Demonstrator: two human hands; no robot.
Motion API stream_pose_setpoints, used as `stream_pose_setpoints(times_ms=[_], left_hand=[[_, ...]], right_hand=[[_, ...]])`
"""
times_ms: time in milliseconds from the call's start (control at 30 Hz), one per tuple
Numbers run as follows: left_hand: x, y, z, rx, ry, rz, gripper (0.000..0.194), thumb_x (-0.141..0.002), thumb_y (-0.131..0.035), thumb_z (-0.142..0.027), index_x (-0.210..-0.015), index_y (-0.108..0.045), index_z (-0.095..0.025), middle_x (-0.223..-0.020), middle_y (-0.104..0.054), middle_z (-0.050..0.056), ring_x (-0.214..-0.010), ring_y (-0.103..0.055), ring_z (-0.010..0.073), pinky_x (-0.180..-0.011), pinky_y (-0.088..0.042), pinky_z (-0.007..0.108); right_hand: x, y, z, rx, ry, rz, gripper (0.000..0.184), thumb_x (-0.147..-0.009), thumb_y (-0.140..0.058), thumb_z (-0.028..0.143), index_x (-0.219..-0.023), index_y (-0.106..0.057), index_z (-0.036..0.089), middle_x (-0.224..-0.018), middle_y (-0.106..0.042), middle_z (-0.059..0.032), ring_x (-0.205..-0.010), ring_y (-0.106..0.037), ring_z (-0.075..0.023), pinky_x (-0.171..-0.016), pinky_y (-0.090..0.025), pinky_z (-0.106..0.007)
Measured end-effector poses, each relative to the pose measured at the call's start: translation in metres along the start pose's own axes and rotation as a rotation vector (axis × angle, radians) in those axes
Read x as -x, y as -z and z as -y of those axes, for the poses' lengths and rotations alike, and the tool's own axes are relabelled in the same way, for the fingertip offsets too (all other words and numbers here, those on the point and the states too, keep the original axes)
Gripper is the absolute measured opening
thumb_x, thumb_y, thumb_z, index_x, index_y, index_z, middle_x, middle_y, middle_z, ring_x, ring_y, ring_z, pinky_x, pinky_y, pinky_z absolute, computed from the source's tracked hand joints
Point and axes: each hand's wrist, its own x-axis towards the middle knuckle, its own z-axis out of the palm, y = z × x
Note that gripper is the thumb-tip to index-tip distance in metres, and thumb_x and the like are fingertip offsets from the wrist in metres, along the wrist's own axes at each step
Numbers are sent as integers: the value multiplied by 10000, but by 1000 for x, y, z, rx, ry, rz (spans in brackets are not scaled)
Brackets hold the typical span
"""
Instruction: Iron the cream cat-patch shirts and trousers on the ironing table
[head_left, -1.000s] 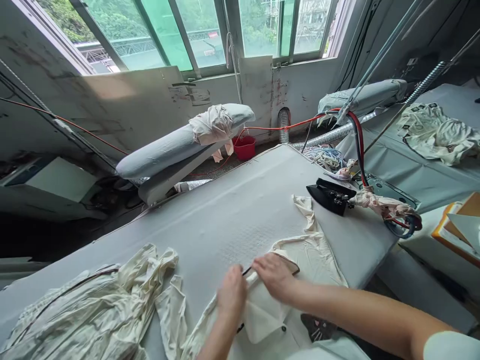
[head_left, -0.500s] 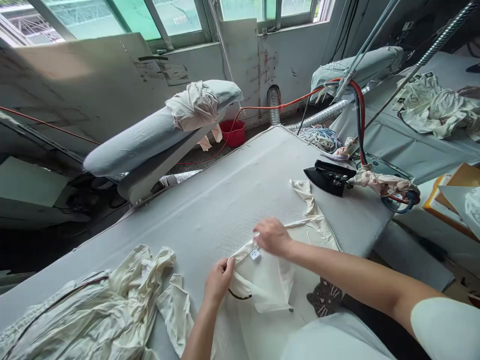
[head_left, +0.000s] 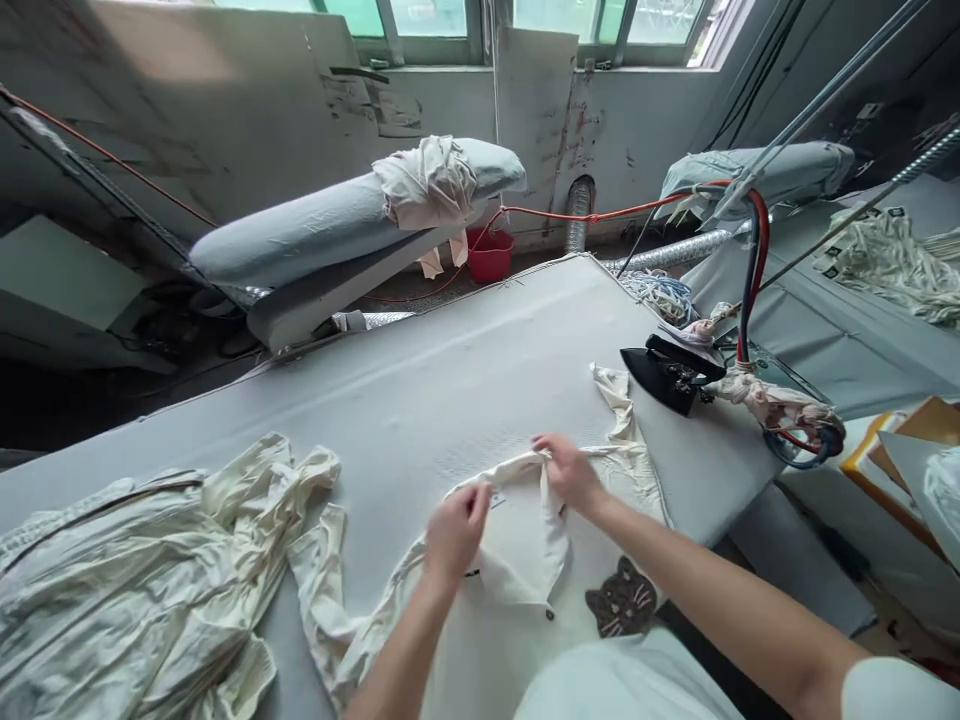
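A cream shirt [head_left: 502, 640] lies spread on the padded ironing table [head_left: 450, 385], with a dark cat-face patch [head_left: 621, 600] on its front and a small button below the neck opening. My left hand [head_left: 455, 528] is closed on the left side of the shirt's collar edge. At the other side of the neck, my right hand [head_left: 568, 474] pinches the same edge between thumb and fingers. A small white label shows partly beside my left fingers. One sleeve stretches away toward the black iron [head_left: 671, 373], which rests on the table to the right.
A heap of crumpled cream garments [head_left: 142, 590] covers the table's left side. Behind stands a padded sleeve board [head_left: 352, 220] with cloth wrapped round it. A red bucket [head_left: 490, 255] is on the floor. Hoses and a cable [head_left: 750, 270] run to the iron; a box [head_left: 900, 460] stands right.
The black-edged collar has been opened out and its edge turned. My right hand has let the edge slip to a new grip farther right; my left hand stays at the left side.
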Motion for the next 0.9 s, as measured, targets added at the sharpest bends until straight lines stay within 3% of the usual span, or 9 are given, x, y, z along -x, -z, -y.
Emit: stream_pose_setpoints(times_ms=[67,133,267,367,467,567,700,800,900], left_hand=[[-27,-41,-41,137,126,221,512,-943,-369,-595,-629,-543,-231,-580,-594,18,-545,-565,182,-545,-408,288],[-50,-68,-68,182,198,289,500,-958,-340,-555,-606,-494,-236,-524,-539,2,-479,-521,171,-512,-396,287],[-45,-69,-75,130,221,208,487,-946,-405,-547,-622,-564,-221,-635,-641,45,-659,-632,219,-629,-446,308],[19,-62,-53,-1,191,-57,460,-969,-391,-541,-968,-720,-220,-962,-747,86,-922,-682,266,-824,-488,371],[107,-73,-17,-236,36,-292,409,-977,-431,-446,-1189,-712,-237,-1186,-734,109,-1141,-656,289,-1018,-461,447],[164,-80,15,-312,-149,-174,378,-938,-532,-374,-1263,-701,-280,-1357,-683,84,-1311,-588,286,-1123,-430,460],[134,-59,9,-26,36,-220,326,-965,-493,-475,-1060,-729,-270,-1121,-770,70,-1084,-709,269,-920,-562,391],[58,-41,-31,247,240,-217,337,-912,-560,-556,-869,-632,-229,-939,-767,74,-927,-729,249,-798,-564,341],[-19,-44,-65,461,337,44,376,-860,-631,-548,-748,-532,-204,-830,-753,97,-791,-730,227,-677,-552,306]], right_hand=[[-1,47,-37,318,-48,-15,329,-779,-518,141,-1064,-670,202,-1220,-674,-118,-1192,-581,-276,-1042,-430,-409],[-1,83,-66,584,-137,51,274,-791,-580,201,-1045,-682,185,-1153,-685,-137,-1128,-597,-313,-1011,-437,-458],[-8,137,-94,685,-2,-69,413,-857,-497,148,-1246,-635,169,-1285,-663,-155,-1186,-589,-279,-1050,-422,-425],[-34,185,-108,614,137,-312,487,-964,-408,269,-1418,-511,126,-1473,-536,-197,-1378,-459,-297,-1149,-346,-470],[-72,231,-127,640,-17,-473,621,-987,-411,474,-1457,-470,72,-1453,-517,-284,-1348,-467,-405,-1078,-388,-568],[-88,258,-126,602,-178,-157,558,-969,-454,518,-1321,-609,114,-1204,-687,-244,-1039,-656,-352,-891,-506,-466],[-42,248,-63,438,-138,425,413,-935,-529,527,-1100,-695,186,-975,-750,-130,-766,-686,-246,-636,-503,-322],[13,190,3,457,9,542,397,-913,-552,584,-997,-696,223,-914,-752,-92,-764,-692,-258,-610,-486,-316],[55,112,46,501,114,651,393,-874,-614,587,-951,-717,216,-882,-757,-97,-797,-710,-291,-649,-500,-338]])
